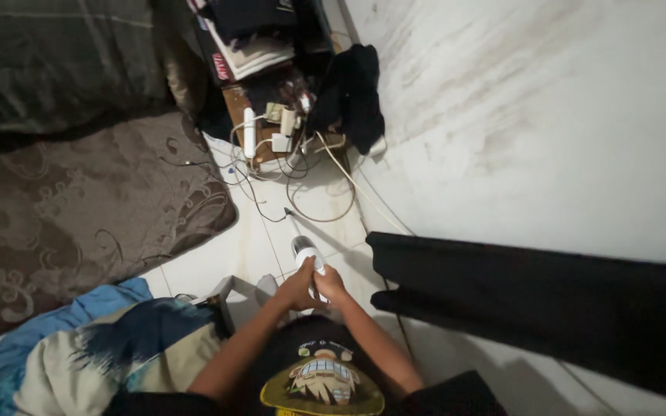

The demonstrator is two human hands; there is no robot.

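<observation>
Both my hands meet low in the middle of the head view around a small white device [305,253] with a rounded end and a thin cord running up from it. My left hand [296,289] grips it from the left side. My right hand [330,283] closes on it from the right, fingers wrapped over its lower part. The device's lower end is hidden by my fingers. Its cord [294,225] leads toward a white power strip [249,132] among tangled cables on the tiled floor.
A brown patterned rug [79,208] covers the floor at left. A black cloth [533,296] hangs across the right in front of a white wall [549,115]. Blue and cream fabric [94,347] lies at lower left. Stacked clothes and a dark garment [352,92] sit at top.
</observation>
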